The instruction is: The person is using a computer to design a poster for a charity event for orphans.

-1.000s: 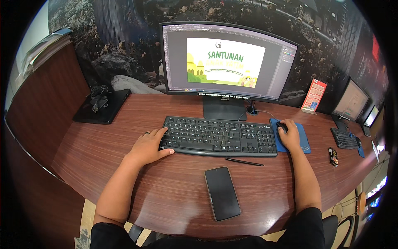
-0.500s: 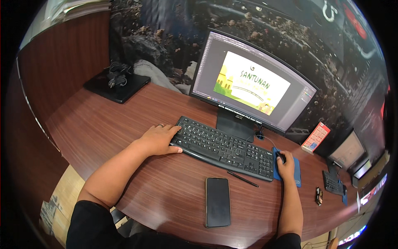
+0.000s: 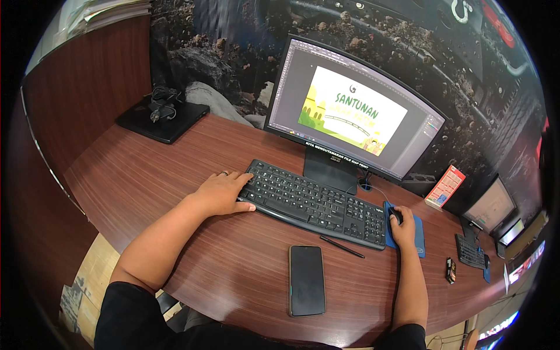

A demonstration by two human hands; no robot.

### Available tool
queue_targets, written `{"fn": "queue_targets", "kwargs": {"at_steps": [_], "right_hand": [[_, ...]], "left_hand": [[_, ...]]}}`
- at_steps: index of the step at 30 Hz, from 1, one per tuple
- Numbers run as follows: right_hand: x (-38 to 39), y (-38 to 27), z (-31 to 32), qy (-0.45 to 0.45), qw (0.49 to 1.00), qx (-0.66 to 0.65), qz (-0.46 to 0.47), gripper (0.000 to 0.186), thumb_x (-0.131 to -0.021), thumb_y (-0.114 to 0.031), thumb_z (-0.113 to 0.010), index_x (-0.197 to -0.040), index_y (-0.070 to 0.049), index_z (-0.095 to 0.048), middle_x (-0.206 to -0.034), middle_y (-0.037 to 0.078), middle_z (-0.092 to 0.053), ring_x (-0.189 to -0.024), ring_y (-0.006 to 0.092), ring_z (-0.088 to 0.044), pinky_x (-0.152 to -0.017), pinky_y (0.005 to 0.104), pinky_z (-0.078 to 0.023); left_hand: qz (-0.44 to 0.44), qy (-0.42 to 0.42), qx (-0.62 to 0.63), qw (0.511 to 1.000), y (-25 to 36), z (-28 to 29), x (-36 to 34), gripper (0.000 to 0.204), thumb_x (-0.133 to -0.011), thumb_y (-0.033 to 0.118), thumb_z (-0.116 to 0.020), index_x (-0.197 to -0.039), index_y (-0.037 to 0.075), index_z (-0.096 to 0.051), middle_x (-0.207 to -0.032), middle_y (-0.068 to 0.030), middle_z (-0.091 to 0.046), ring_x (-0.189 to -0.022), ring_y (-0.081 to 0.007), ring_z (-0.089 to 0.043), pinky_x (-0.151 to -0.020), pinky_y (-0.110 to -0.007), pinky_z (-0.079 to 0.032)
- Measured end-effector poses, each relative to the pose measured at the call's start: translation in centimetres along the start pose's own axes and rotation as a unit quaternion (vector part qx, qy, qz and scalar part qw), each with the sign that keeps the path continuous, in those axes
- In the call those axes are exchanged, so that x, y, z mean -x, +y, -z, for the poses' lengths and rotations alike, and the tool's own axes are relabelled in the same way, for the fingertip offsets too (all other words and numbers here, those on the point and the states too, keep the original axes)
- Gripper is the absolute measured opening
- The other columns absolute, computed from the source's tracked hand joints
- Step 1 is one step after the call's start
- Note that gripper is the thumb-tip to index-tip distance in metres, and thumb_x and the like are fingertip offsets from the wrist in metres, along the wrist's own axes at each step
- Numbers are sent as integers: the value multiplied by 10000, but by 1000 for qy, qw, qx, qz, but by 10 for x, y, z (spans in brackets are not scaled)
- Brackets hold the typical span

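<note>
nothing moved: right hand (image 3: 402,228) still covers mouse (image 3: 395,216) (left hand (image 3: 223,193) on keyboard (image 3: 315,203)).

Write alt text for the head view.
A person's left hand rests on a black keyboard's left end while the right hand grips a black mouse on a blue pad, before a curved monitor; a dark phone lies nearby.

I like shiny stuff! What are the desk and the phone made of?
The desk looks like wood or wood-look laminate: reddish-brown with straight grain lines and a soft sheen. The phone shows a glossy black face, probably glass; its body material cannot be told.
</note>
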State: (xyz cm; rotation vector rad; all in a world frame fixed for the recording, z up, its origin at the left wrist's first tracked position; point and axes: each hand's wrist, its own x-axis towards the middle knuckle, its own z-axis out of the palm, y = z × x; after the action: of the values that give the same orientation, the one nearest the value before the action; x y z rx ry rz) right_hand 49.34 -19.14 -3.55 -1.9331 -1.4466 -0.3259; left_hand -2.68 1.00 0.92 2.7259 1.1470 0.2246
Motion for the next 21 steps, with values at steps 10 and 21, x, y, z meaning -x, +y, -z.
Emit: {"fn": "queue_targets", "kwargs": {"at_steps": [10,21], "right_hand": [[2,1,-2,2,1000,-9,-10,270,-853,-104,-696,-1106,-9,-685,-1205,195,-649,-1162,381,-620,-1014,424,-484],[3,6,-3,14,999,27,-32,273,-843,-107,-696,-1100,-18,-683,-1177,180,-660,-1128,383,-628,-988,428,-494]], "left_hand": [[2,-1,-1,1000,-1,1,-1,873,-884,578,-711,-1530,72,-412,-1442,-217,-555,-1343,-421,-511,-1132,-507,-395],[10,7,6,1000,2,-2,3,854,-867,537,-747,-1512,73,-433,-1418,-216,-557,-1309,-432,-527,-1113,-498,-412]]}}
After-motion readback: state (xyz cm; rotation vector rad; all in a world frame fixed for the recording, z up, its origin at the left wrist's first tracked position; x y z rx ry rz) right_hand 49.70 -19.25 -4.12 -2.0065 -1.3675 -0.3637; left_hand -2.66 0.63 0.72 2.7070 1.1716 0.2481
